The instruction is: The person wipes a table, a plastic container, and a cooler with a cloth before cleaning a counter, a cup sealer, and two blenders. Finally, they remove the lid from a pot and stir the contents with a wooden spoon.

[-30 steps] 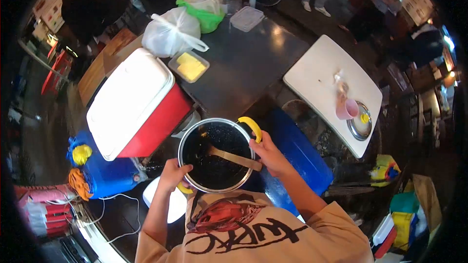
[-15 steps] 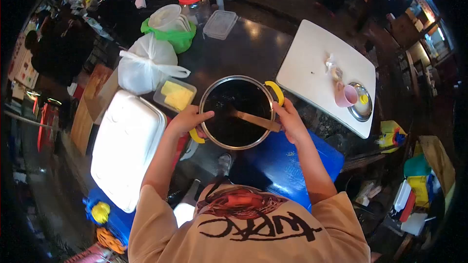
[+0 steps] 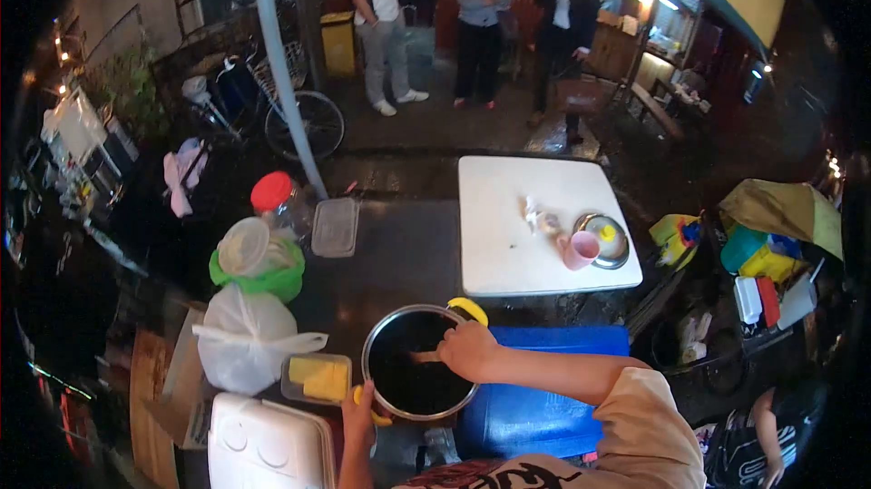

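A round metal pot with dark contents stands in front of me at the near side of the dark table. My left hand is closed around its left yellow handle. Over the right part of the pot, my right hand grips a wooden stirrer. The stirrer's lower end disappears into the dark contents, so its shape is hidden. The right yellow handle is free, just beyond my right hand. Beside the pot on the left is a plastic tub with yellow blocks.
Left stand a tied white bag, green bag, red-lidded jar and white cooler. A white table holds a pink cup and metal plate. A blue lid lies right; people stand beyond.
My right hand has left the right handle and taken hold of the stirrer, which lay across the rim. My left hand stays at the left handle. The view has tilted up.
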Action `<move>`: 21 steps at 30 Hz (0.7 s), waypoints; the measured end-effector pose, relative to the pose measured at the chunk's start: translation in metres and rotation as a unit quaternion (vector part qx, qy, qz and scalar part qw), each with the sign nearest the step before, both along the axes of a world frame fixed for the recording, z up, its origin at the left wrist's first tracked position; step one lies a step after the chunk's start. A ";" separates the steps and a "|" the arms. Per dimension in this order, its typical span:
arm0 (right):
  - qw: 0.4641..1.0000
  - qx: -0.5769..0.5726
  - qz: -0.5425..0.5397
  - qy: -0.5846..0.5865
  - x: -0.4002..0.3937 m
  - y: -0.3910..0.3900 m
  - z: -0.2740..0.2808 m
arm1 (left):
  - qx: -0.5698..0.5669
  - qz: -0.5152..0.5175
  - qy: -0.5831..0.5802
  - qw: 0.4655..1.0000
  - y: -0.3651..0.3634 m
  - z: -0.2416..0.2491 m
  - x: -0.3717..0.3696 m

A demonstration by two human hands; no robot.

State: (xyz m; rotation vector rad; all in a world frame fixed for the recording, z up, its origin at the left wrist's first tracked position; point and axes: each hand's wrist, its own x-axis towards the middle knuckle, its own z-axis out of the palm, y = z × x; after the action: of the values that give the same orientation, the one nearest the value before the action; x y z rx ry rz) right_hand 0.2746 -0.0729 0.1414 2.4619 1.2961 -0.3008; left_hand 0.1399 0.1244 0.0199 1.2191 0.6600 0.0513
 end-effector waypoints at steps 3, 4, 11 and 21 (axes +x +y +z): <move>0.998 0.016 -0.056 -0.032 -0.009 0.003 0.055 | -0.020 0.053 -0.051 0.997 -0.012 -0.010 -0.001; 0.998 -0.005 -0.055 -0.026 -0.007 0.003 0.058 | -0.008 0.061 -0.052 0.997 -0.013 -0.014 -0.002; 1.000 0.022 -0.007 0.001 0.021 0.011 -0.004 | -0.026 0.002 -0.056 0.998 -0.016 0.002 -0.002; 0.985 -0.008 0.124 0.123 0.021 0.017 0.050 | -0.016 0.038 -0.044 0.998 -0.016 -0.001 0.004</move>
State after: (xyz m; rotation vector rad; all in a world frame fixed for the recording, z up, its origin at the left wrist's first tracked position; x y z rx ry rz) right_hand 0.2960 -0.0558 0.1911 2.2714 1.6743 -0.5603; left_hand 0.1444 0.1082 0.0190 1.1539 0.6281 0.1555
